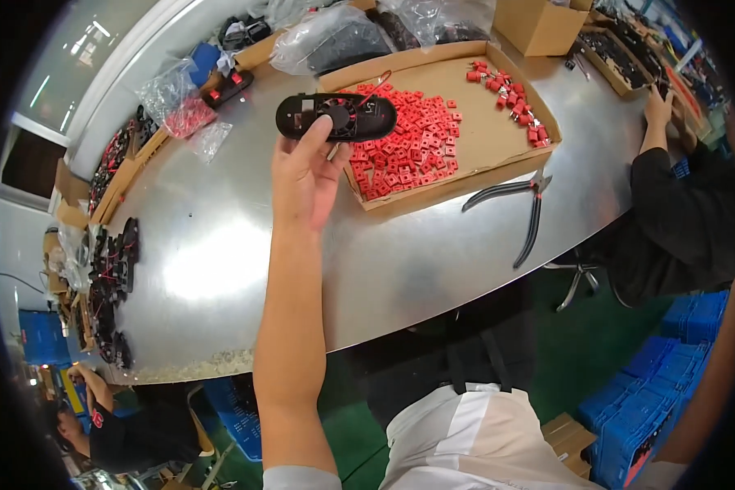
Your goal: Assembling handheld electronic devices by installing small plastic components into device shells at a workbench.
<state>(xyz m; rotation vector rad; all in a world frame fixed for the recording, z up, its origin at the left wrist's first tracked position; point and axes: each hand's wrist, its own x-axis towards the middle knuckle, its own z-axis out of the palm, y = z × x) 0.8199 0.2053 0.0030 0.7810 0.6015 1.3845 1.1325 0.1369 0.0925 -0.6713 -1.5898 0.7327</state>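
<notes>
My left hand (pixel 306 175) is raised over the table and grips a black oval plastic housing (pixel 292 121) with a small round fan set in its middle. The thumb lies across the front by the fan, and the other fingers are behind and below. From the housing's right part a thin red wire (pixel 376 88) sticks up. Just behind it is a shallow cardboard box (pixel 486 175) with a heap of small red plastic parts (pixel 416 151). My right forearm (pixel 706 400) runs along the right rim; its hand is out of the picture.
Black-handled pliers (pixel 533 204) lie open right of the box. More red parts (pixel 510 98) sit in its far right corner. Black assemblies (pixel 114 269) line the table's left edge. Plastic bags (pixel 327 41) are at the back. Co-workers sit right (pixel 678 212) and lower left (pixel 139 429).
</notes>
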